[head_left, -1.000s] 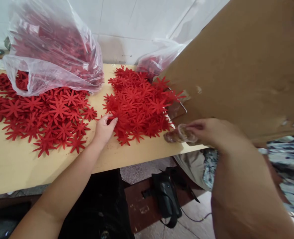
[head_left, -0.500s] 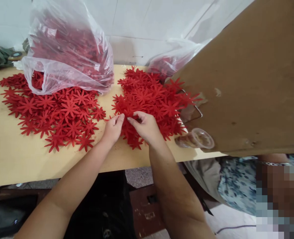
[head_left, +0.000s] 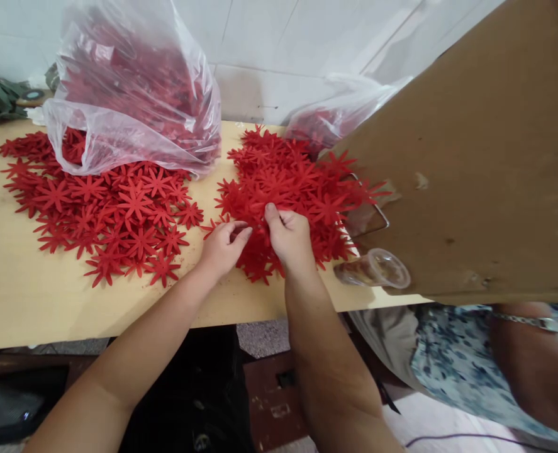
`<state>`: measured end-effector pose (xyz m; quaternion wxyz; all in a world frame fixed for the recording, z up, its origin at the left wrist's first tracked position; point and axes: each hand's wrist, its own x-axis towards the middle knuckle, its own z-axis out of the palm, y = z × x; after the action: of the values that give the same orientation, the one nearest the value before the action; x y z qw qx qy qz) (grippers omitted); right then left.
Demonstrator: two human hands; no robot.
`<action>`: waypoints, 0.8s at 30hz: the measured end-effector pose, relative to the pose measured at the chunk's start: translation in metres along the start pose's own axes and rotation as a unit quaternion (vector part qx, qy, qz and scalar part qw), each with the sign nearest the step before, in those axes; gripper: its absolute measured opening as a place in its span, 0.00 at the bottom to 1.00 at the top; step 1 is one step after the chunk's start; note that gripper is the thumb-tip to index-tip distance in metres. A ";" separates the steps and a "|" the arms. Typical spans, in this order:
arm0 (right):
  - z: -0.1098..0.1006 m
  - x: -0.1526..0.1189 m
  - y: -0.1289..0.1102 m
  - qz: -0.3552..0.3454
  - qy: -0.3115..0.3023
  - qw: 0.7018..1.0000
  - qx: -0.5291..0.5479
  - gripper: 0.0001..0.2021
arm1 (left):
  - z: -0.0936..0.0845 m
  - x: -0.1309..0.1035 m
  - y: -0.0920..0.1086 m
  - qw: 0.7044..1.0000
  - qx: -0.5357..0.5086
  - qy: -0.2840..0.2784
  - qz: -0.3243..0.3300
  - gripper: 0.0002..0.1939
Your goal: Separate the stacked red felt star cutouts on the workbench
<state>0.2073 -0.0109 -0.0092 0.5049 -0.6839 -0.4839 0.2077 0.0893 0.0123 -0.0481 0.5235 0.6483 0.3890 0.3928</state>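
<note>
Red flower-shaped pieces lie in two piles, a left pile and a right pile, on the pale table. My right hand is closed in a pinch at the front of the right pile, with red material at its fingertips. Just left of it, my left hand has thumb and forefinger brought together near the pile's front left edge. What its fingertips hold, if anything, is too small to make out. The two hands are slightly apart.
A clear plastic bag of red pieces rests behind the left pile, another bag behind the right. A large cardboard sheet leans at the right, beside a clear plastic cup. A person's arm shows at lower right.
My right hand has moved slightly right and its fingers have closed in on red material. My left hand has shifted a little right and down, and the gap between the hands has widened.
</note>
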 end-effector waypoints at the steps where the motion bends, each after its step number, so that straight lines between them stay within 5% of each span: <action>1: 0.001 0.001 0.001 0.001 0.002 1.000 -0.004 0.22 | 0.000 0.000 -0.001 1.000 0.003 -0.001 0.003 0.17; 6: 0.003 0.005 0.007 -0.011 0.006 0.998 0.060 0.13 | 0.000 0.000 -0.002 1.000 0.010 -0.003 0.006 0.18; 11: 0.001 0.009 0.011 0.027 -0.064 0.987 0.144 0.10 | 0.000 0.000 -0.003 1.000 0.002 -0.001 0.002 0.18; 20: 0.009 0.006 0.007 0.011 0.012 0.995 0.097 0.08 | 0.001 0.000 -0.004 0.999 -0.028 -0.019 -0.012 0.16; 24: 0.010 0.004 0.010 0.029 -0.027 0.994 0.102 0.08 | -0.001 -0.002 0.002 0.999 -0.029 -0.033 -0.021 0.12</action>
<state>0.2059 -0.0027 -0.0209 0.5525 -0.6369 -0.4537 0.2885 0.0880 0.0108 -0.0464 0.5630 0.6372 0.3730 0.3714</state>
